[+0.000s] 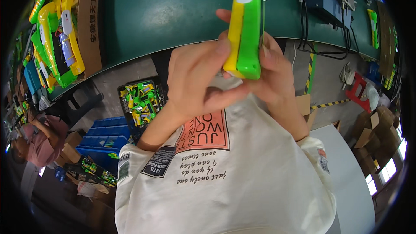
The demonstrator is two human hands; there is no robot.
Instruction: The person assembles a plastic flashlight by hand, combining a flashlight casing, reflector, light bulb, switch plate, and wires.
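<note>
Upright before me is a yellow-and-green plastic flashlight (247, 30), its handle split lengthwise into a yellow half and a green half, with a pale grey switch near the top. Its upper end runs out of the picture. My left hand (199, 71) grips the yellow side, thumb against it and some fingers hidden behind. On the green side, my right hand (273, 67) holds the lower end with its thumb pressed along the edge. Both hands are raised at the table's near edge, in front of my white top.
On the green table (173, 13), a cardboard box (90, 26) and flashlight housings (58, 39) stand left. A blue device (323, 4) with black cables sits right. Below are a crate of green-yellow parts (141, 102), blue bins (104, 136) and a red stool (359, 91). Another person (47, 141) sits at left.
</note>
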